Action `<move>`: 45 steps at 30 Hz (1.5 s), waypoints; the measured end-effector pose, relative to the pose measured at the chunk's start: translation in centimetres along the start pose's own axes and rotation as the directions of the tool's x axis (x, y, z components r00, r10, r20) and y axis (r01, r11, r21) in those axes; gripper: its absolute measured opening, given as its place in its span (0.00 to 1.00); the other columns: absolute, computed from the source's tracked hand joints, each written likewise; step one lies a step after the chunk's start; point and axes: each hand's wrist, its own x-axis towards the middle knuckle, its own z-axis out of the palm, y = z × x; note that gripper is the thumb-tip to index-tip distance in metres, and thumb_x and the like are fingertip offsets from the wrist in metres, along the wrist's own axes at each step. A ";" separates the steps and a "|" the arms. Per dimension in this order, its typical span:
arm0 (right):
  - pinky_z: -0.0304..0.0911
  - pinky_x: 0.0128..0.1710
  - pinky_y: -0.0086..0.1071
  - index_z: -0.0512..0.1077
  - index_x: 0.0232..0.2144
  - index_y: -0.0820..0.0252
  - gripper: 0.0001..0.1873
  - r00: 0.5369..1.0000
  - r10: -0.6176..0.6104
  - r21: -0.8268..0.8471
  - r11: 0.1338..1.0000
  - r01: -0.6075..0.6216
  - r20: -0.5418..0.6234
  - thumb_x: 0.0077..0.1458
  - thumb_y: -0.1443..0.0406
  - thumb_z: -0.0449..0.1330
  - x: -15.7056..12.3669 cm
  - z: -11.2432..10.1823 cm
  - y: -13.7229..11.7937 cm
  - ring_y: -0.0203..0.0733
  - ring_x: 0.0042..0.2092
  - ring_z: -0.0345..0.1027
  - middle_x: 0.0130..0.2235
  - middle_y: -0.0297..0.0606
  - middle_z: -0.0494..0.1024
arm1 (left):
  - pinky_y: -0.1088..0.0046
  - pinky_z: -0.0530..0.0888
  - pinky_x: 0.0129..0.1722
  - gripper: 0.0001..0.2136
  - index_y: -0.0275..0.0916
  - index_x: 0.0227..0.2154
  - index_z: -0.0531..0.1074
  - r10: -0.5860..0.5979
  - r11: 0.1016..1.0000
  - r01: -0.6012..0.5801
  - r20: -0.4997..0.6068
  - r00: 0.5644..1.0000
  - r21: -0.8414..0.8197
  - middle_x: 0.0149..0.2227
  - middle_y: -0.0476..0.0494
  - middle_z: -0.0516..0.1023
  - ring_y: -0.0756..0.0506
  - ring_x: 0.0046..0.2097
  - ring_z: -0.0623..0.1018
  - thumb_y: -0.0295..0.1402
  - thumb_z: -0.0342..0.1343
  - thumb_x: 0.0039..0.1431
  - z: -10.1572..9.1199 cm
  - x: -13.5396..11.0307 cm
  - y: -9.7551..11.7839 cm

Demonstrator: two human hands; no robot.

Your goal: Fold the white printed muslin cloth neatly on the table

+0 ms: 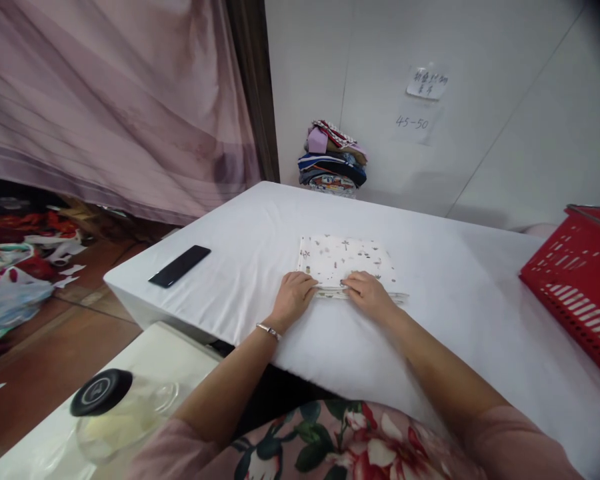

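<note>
A folded white cloth with small printed figures [345, 259] lies flat on the white-covered table [240, 267] in front of me. My left hand [293, 297] rests at the cloth's near left edge, fingers curled onto the folded layers. My right hand [367, 292] grips the near edge just to the right, fingers pinched on the fold. The two hands are close together, a little apart. A thin bracelet sits on my left wrist.
A black phone [180, 265] lies on the table's left part. A red plastic basket [580, 280] stands at the right edge. A pile of folded clothes [333, 160] sits at the far wall. A glass jar with a black lid [105, 407] stands at lower left.
</note>
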 end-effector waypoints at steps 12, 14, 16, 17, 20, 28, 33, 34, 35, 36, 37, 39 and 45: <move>0.60 0.40 0.37 0.74 0.39 0.57 0.11 0.979 -0.054 0.093 0.993 0.074 -0.196 0.59 0.66 0.52 -0.2 1.2 0.7 0.42 0.39 0.63 0.39 0.39 0.75 | 0.63 0.63 0.47 0.10 0.41 0.36 0.72 -0.024 1.000 0.024 -0.038 0.999 0.009 0.38 0.45 0.75 0.45 0.44 0.71 0.32 0.45 0.62 0.2 0.1 0.4; 0.60 0.39 0.37 0.74 0.39 0.57 0.12 0.980 -0.076 0.069 0.994 0.090 -0.186 0.59 0.67 0.51 -0.3 1.1 0.6 0.42 0.39 0.63 0.39 0.39 0.74 | 0.63 0.63 0.48 0.10 0.41 0.37 0.72 -0.012 1.000 0.013 -0.039 0.999 0.019 0.38 0.45 0.75 0.45 0.44 0.71 0.32 0.46 0.62 0.0 -0.1 0.4; 0.60 0.40 0.38 0.73 0.41 0.58 0.12 0.981 -0.105 0.044 0.993 0.114 -0.165 0.59 0.67 0.50 -0.5 1.0 0.6 0.43 0.39 0.63 0.39 0.40 0.74 | 0.63 0.63 0.49 0.10 0.41 0.39 0.72 0.005 1.000 -0.004 -0.037 0.999 0.029 0.40 0.44 0.75 0.45 0.45 0.70 0.33 0.47 0.61 -0.1 -0.3 0.4; 0.60 0.40 0.38 0.72 0.42 0.58 0.12 0.981 -0.121 0.031 0.991 0.127 -0.153 0.59 0.66 0.51 -0.5 0.9 0.5 0.43 0.39 0.63 0.39 0.41 0.73 | 0.63 0.62 0.49 0.10 0.41 0.41 0.72 0.013 0.999 -0.012 -0.033 0.999 0.033 0.41 0.44 0.75 0.45 0.46 0.70 0.34 0.48 0.60 -0.2 -0.4 0.3; 0.59 0.41 0.40 0.71 0.44 0.60 0.12 0.980 -0.152 -0.007 0.988 0.152 -0.131 0.58 0.65 0.54 -0.7 0.9 0.6 0.45 0.41 0.63 0.41 0.42 0.73 | 0.61 0.60 0.52 0.11 0.42 0.44 0.71 0.024 0.999 -0.023 -0.015 1.000 0.046 0.43 0.44 0.74 0.44 0.48 0.70 0.34 0.50 0.59 -0.3 -0.7 0.1; 0.59 0.40 0.40 0.72 0.42 0.59 0.12 0.976 -0.141 -0.046 0.990 0.136 -0.165 0.59 0.66 0.52 -0.6 1.9 1.0 0.45 0.40 0.63 0.40 0.43 0.73 | 0.58 0.56 0.56 0.11 0.43 0.43 0.71 0.012 0.997 -0.012 -0.004 1.000 0.073 0.43 0.45 0.75 0.45 0.49 0.70 0.31 0.46 0.61 -0.2 -0.8 -0.2; 0.59 0.39 0.40 0.71 0.43 0.58 0.13 0.977 -0.135 -0.050 0.990 0.128 -0.167 0.59 0.66 0.51 -0.7 1.8 0.8 0.46 0.40 0.63 0.40 0.43 0.73 | 0.59 0.59 0.54 0.12 0.43 0.44 0.70 0.002 0.995 -0.002 -0.006 1.000 0.101 0.46 0.43 0.74 0.43 0.50 0.69 0.30 0.50 0.58 -0.9 -1.2 -0.2; 0.59 0.40 0.40 0.71 0.43 0.58 0.13 0.978 -0.134 -0.051 0.991 0.127 -0.163 0.59 0.65 0.51 -0.8 1.8 0.7 0.46 0.40 0.63 0.40 0.43 0.73 | 0.59 0.59 0.54 0.12 0.43 0.44 0.70 -0.001 0.995 0.002 -0.012 1.000 0.104 0.46 0.43 0.74 0.43 0.51 0.69 0.30 0.50 0.58 -1.0 -1.2 -0.3; 0.59 0.40 0.40 0.71 0.44 0.58 0.13 0.978 -0.132 -0.054 0.991 0.125 -0.159 0.59 0.65 0.52 -0.8 1.8 0.7 0.46 0.40 0.63 0.40 0.43 0.73 | 0.59 0.60 0.53 0.12 0.43 0.44 0.70 -0.002 0.994 0.004 -0.017 1.000 0.107 0.46 0.43 0.74 0.43 0.50 0.69 0.30 0.50 0.58 -1.0 -1.3 -0.3; 0.59 0.40 0.40 0.71 0.44 0.58 0.13 0.979 -0.131 -0.057 0.991 0.123 -0.157 0.58 0.64 0.52 -0.8 1.8 0.7 0.46 0.40 0.63 0.41 0.43 0.72 | 0.59 0.60 0.53 0.11 0.43 0.44 0.71 -0.003 0.994 0.006 -0.021 1.000 0.109 0.45 0.43 0.74 0.43 0.50 0.69 0.31 0.49 0.59 -1.0 -1.3 -0.4; 0.59 0.40 0.40 0.71 0.44 0.58 0.13 0.979 -0.129 -0.062 0.991 0.121 -0.159 0.58 0.64 0.52 -0.8 1.8 0.8 0.46 0.40 0.63 0.41 0.43 0.72 | 0.59 0.60 0.53 0.11 0.43 0.43 0.71 -0.003 0.994 0.006 -0.022 1.000 0.111 0.45 0.44 0.74 0.43 0.50 0.69 0.31 0.49 0.59 -1.0 -1.3 -0.5; 0.59 0.40 0.39 0.71 0.43 0.58 0.12 0.977 -0.124 -0.069 0.991 0.113 -0.172 0.59 0.64 0.52 -0.8 2.0 0.8 0.45 0.40 0.63 0.41 0.43 0.73 | 0.58 0.59 0.54 0.10 0.43 0.42 0.71 -0.003 0.994 0.006 -0.023 1.000 0.111 0.44 0.44 0.75 0.43 0.49 0.69 0.31 0.48 0.60 -0.9 -1.2 -0.6; 0.60 0.40 0.38 0.72 0.41 0.58 0.12 0.976 -0.125 -0.097 0.989 0.108 -0.181 0.59 0.66 0.51 -0.8 2.2 0.8 0.44 0.39 0.63 0.40 0.42 0.73 | 0.59 0.63 0.53 0.09 0.42 0.40 0.72 -0.064 0.998 0.062 -0.045 0.997 -0.028 0.44 0.45 0.75 0.44 0.49 0.70 0.31 0.50 0.58 -0.8 -1.4 -0.7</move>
